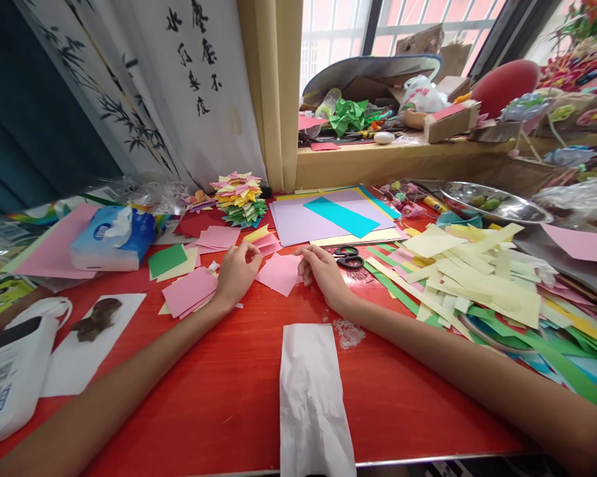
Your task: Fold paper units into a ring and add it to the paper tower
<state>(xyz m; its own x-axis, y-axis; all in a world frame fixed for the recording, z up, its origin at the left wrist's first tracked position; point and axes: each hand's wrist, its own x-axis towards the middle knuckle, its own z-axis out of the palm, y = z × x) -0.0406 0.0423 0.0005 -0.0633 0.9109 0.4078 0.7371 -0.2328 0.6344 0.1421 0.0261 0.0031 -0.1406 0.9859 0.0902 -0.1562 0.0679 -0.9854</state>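
A pink paper square (pixel 277 274) lies on the red table between my two hands. My left hand (pixel 237 273) is at its left, thumb and forefinger bent together in a pinch; anything between them is too small to make out. At the paper's right edge is my right hand (pixel 322 271), with its fingers curled together and their tips partly hidden. Whether it grips anything does not show. Beside my left hand sits a stack of pink squares (pixel 189 291). Black-handled scissors (pixel 348 257) lie just past my right hand.
Crumpled clear bits (pixel 348 333) and a white paper strip (pixel 314 397) lie nearer me. Yellow and green paper scraps (pixel 477 271) pile up at right. A layered paper stack (pixel 239 199), coloured sheets (pixel 328 215) and a metal bowl (pixel 497 202) stand behind. A tissue pack (pixel 112 238) is left.
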